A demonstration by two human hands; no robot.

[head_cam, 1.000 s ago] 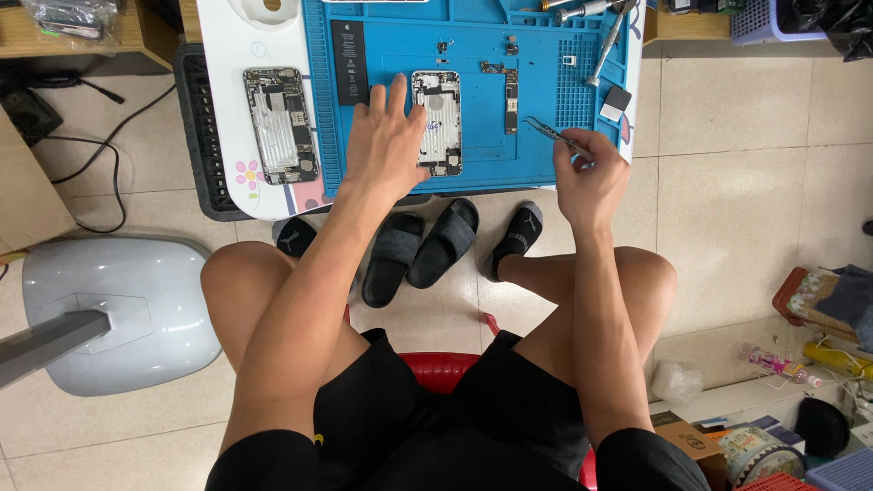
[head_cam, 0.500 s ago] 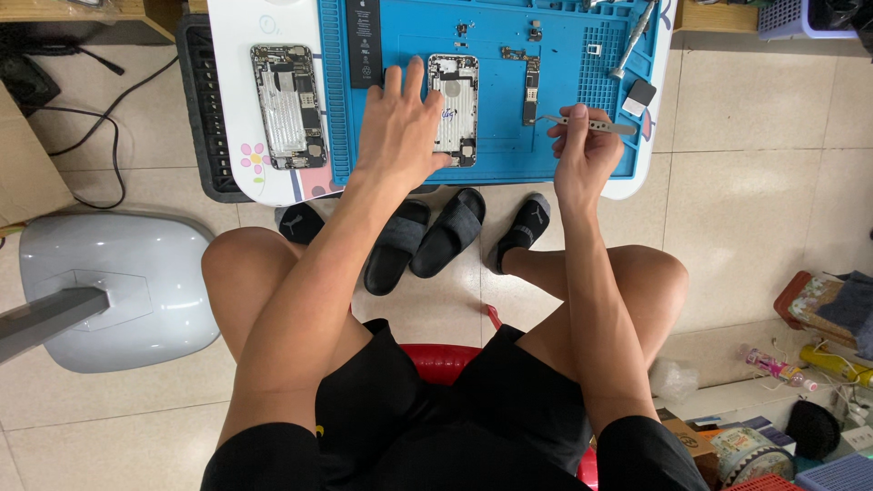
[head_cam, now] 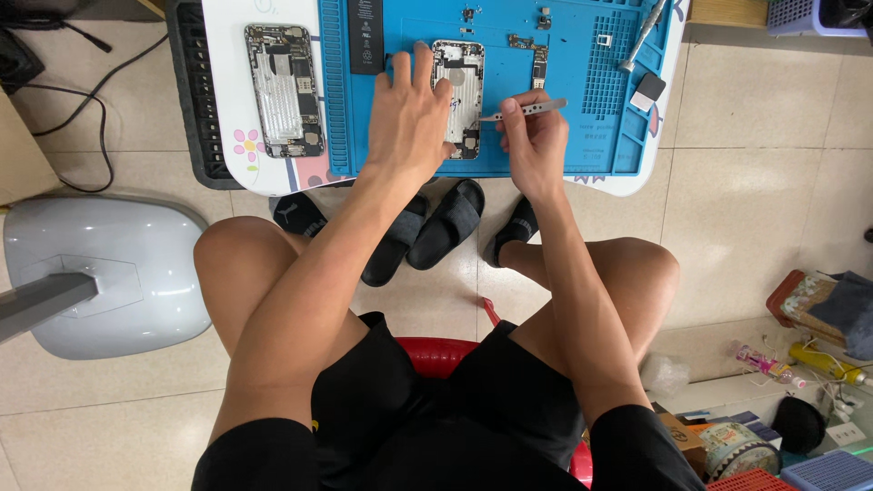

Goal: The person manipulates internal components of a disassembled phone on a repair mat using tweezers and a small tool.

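The left hand [head_cam: 409, 118] lies flat and released, fingers spread, on the opened phone [head_cam: 459, 95], which sits near the middle of the blue mat [head_cam: 600, 118] on the white surface [head_cam: 227, 100]. The right hand [head_cam: 532, 136] pinches metal tweezers [head_cam: 532, 109], whose tip points left and touches the phone's right edge. A black battery [head_cam: 366, 35] lies at the mat's far left edge, just beside the left fingertips. A circuit board [head_cam: 538, 64] lies just right of the phone, with small parts [head_cam: 544, 18] near the mat's far edge. A second opened phone [head_cam: 284, 89] rests off the mat, toward the surface's left edge. A screwdriver [head_cam: 641, 36] lies near the mat's far right corner.
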